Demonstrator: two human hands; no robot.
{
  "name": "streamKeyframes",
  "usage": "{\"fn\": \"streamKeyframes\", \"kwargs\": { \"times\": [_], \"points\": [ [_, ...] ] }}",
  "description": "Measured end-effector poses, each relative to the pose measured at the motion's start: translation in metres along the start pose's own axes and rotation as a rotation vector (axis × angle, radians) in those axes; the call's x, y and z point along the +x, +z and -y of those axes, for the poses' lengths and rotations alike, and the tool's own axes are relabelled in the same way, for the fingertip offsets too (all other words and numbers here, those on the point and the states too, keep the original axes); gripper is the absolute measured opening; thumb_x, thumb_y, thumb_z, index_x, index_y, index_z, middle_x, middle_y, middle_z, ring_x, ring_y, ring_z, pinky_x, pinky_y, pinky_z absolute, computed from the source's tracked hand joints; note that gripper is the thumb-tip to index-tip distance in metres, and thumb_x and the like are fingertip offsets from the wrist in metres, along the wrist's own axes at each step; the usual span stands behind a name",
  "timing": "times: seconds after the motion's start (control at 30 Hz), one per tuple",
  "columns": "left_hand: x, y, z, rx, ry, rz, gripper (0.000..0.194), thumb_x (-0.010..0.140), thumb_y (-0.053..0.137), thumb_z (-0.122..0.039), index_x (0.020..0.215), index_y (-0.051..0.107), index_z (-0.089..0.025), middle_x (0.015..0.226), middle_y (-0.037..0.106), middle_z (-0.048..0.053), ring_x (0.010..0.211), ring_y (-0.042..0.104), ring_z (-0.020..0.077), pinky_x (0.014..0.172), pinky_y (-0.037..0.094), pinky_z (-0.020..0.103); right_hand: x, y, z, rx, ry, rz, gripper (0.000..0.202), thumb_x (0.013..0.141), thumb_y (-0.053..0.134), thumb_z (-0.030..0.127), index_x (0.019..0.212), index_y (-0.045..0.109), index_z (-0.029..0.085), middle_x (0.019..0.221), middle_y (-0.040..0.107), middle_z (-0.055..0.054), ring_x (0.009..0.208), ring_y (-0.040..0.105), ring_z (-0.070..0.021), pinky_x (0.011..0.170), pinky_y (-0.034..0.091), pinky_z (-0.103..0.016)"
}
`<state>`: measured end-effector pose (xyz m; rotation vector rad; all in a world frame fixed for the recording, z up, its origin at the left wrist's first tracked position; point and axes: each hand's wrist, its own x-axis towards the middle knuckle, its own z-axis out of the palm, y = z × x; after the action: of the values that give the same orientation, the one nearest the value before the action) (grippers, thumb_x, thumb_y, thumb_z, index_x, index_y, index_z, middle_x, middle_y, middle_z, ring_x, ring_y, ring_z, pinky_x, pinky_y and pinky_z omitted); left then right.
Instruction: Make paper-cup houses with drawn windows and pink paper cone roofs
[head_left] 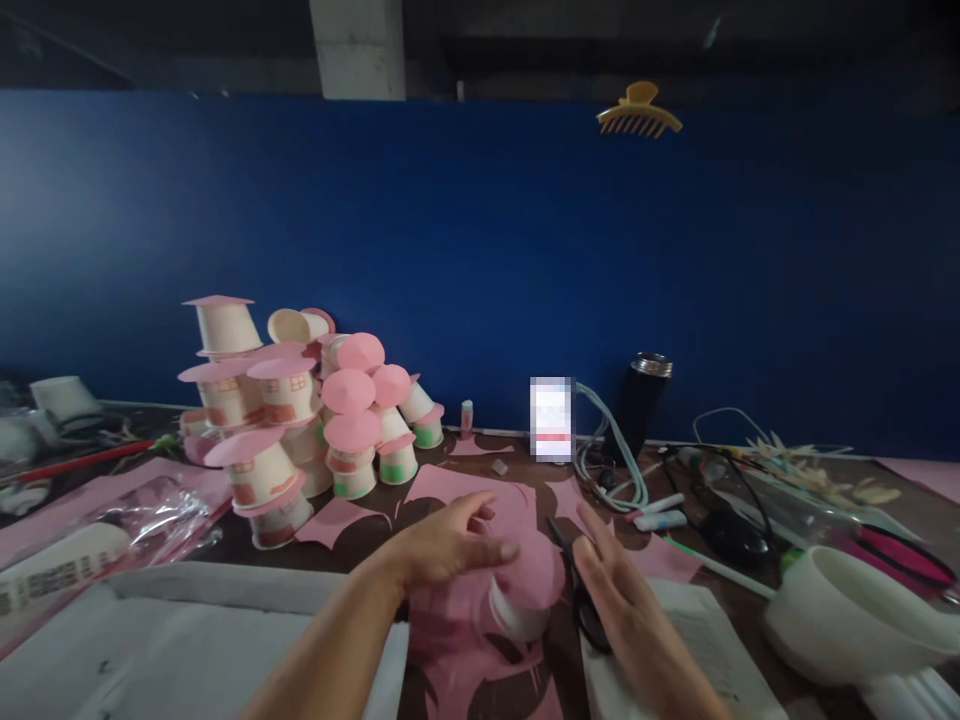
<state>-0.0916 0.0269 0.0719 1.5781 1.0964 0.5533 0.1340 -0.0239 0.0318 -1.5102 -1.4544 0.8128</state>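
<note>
In the middle of the desk, a pink paper disc (534, 568) lies over a white paper cup (517, 615), which looks slightly blurred. My left hand (442, 545) hovers at the disc's left side, thumb stretched towards it and apart from the fingers. On the other side is my right hand (609, 580), its fingers extended and nothing visibly gripped. Black scissors (576, 585) lie between that hand and the cup, partly hidden by the hand. Beneath the cup, pink paper (472, 490) with round cut-outs spreads over the desk.
To the left stand stacked paper cups (259, 470) with pink discs and drawn windows. A black flask (641, 405), a pale cable (630, 480) and markers (660, 520) are at the back right. A white bowl (847, 620) sits at right; a white box (225, 640) lies front left.
</note>
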Motion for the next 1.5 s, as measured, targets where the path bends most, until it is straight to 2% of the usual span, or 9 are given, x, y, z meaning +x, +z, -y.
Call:
{"fn": "streamKeyframes", "kwargs": {
  "times": [0.07, 0.13, 0.2, 0.3, 0.4, 0.6, 0.83, 1.23, 1.5],
  "points": [
    [0.000, -0.008, 0.005, 0.139, 0.048, 0.110, 0.116, 0.051, 0.083, -0.047, 0.147, 0.022, -0.025, 0.150, 0.032, 0.013, 0.132, 0.036, 0.0321, 0.106, 0.032, 0.042, 0.001, -0.007, 0.002, 0.030, -0.063, -0.032, 0.076, 0.086, 0.040, 0.061, 0.147, 0.027, 0.017, 0.154, 0.028, -0.010, 0.142, 0.021, -0.0257, 0.116, 0.018, -0.044],
    [0.004, -0.008, 0.012, 0.327, 0.095, 0.122, 0.121, 0.043, 0.086, -0.042, 0.147, 0.026, -0.026, 0.150, 0.031, 0.012, 0.136, 0.028, 0.0358, 0.111, 0.022, 0.047, 0.003, -0.009, 0.001, 0.025, -0.114, -0.050, 0.072, 0.087, 0.044, 0.059, 0.146, 0.028, 0.021, 0.153, 0.030, -0.010, 0.141, 0.024, -0.0268, 0.115, 0.018, -0.046],
    [0.008, -0.001, 0.017, 0.389, 0.167, 0.126, 0.112, 0.042, 0.086, -0.041, 0.142, 0.037, -0.026, 0.143, 0.039, 0.011, 0.130, 0.035, 0.0362, 0.109, 0.027, 0.047, 0.004, -0.009, -0.003, 0.001, -0.126, -0.063, 0.072, 0.085, 0.049, 0.058, 0.145, 0.031, 0.023, 0.152, 0.032, -0.010, 0.141, 0.025, -0.0273, 0.115, 0.018, -0.049],
    [0.013, 0.011, 0.018, 0.365, 0.260, 0.073, 0.080, 0.050, 0.083, -0.043, 0.123, 0.057, -0.025, 0.123, 0.053, 0.009, 0.113, 0.049, 0.0319, 0.100, 0.039, 0.045, 0.004, -0.008, -0.008, -0.015, -0.123, -0.083, 0.072, 0.083, 0.051, 0.059, 0.144, 0.033, 0.024, 0.152, 0.032, -0.010, 0.141, 0.024, -0.0272, 0.114, 0.019, -0.052],
    [0.013, 0.017, 0.015, 0.329, 0.373, -0.062, 0.077, 0.054, 0.083, -0.041, 0.123, 0.055, -0.021, 0.122, 0.054, 0.011, 0.113, 0.048, 0.0304, 0.100, 0.038, 0.043, 0.003, -0.010, -0.006, 0.015, -0.125, -0.118, 0.069, 0.085, 0.049, 0.057, 0.144, 0.032, 0.024, 0.152, 0.033, -0.010, 0.140, 0.026, -0.0279, 0.114, 0.022, -0.050],
    [0.015, 0.015, 0.010, 0.441, 0.637, -0.523, 0.055, 0.073, 0.069, -0.031, 0.124, 0.049, -0.022, 0.127, 0.050, 0.012, 0.119, 0.044, 0.0276, 0.102, 0.036, 0.042, 0.004, -0.012, -0.005, 0.128, -0.066, -0.204, 0.061, 0.086, 0.046, 0.058, 0.138, 0.038, 0.026, 0.147, 0.040, -0.008, 0.137, 0.032, -0.0286, 0.111, 0.030, -0.047],
    [0.017, 0.011, 0.017, 0.621, 0.621, -0.772, 0.059, 0.065, 0.060, -0.009, 0.121, 0.048, -0.021, 0.120, 0.054, 0.008, 0.115, 0.044, 0.0283, 0.100, 0.035, 0.044, 0.004, -0.001, -0.016, 0.082, -0.096, -0.150, 0.056, 0.086, 0.046, 0.057, 0.133, 0.045, 0.026, 0.141, 0.048, -0.008, 0.133, 0.040, -0.0280, 0.107, 0.036, -0.045],
    [0.021, 0.007, 0.022, 0.680, 0.630, -0.894, 0.063, 0.066, 0.056, -0.005, 0.125, 0.044, -0.023, 0.122, 0.054, 0.008, 0.116, 0.045, 0.0276, 0.101, 0.034, 0.047, 0.003, 0.000, -0.019, -0.038, -0.133, -0.122, 0.047, 0.087, 0.049, 0.054, 0.124, 0.054, 0.026, 0.131, 0.057, -0.009, 0.120, 0.053, -0.0269, 0.100, 0.044, -0.041],
    [0.021, 0.004, 0.026, 0.719, 0.572, -1.089, 0.062, 0.068, 0.060, -0.006, 0.126, 0.044, -0.021, 0.122, 0.055, 0.010, 0.116, 0.045, 0.0298, 0.102, 0.034, 0.050, 0.001, 0.007, -0.026, -0.274, -0.347, -0.155, 0.044, 0.089, 0.050, 0.043, 0.128, 0.050, 0.024, 0.130, 0.057, -0.009, 0.123, 0.050, -0.0284, 0.102, 0.043, -0.045]
  ]
}}
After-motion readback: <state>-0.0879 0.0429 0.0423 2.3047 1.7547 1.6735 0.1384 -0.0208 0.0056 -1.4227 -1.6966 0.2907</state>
